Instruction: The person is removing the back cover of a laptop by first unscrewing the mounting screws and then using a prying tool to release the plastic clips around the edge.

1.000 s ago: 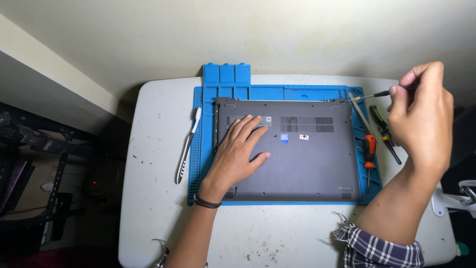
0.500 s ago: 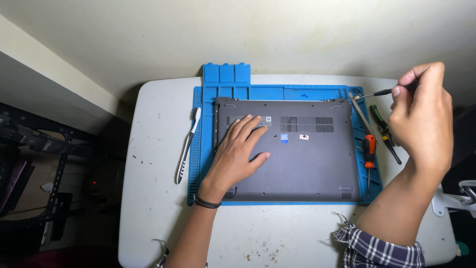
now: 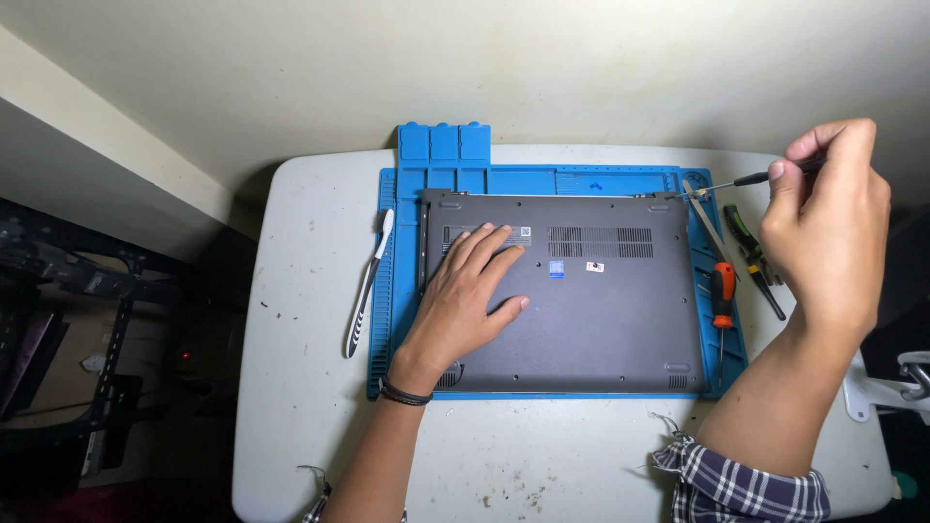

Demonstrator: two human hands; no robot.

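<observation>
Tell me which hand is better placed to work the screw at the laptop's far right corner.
Right, probably. The right hand already holds the thin screwdriver with its tip at that corner. The left hand lies flat on the laptop, steadying it.

Both forearms are bare from wrist nearly to the elbow. The left hand [image 3: 470, 295] carries no ring or glove; a thin black band [image 3: 404, 392], like a cord bracelet or hair tie, circles its wrist. At the bottom edge of the view a frayed pale cuff edge [image 3: 315, 482] shows beside that arm, with loose threads hanging off it. The right hand [image 3: 823, 228] is also bare, with short nails. Its arm ends in a rolled-up plaid sleeve [image 3: 746, 484], checked in dark blue, white and a little red, with a few stray threads at the fold.
</observation>
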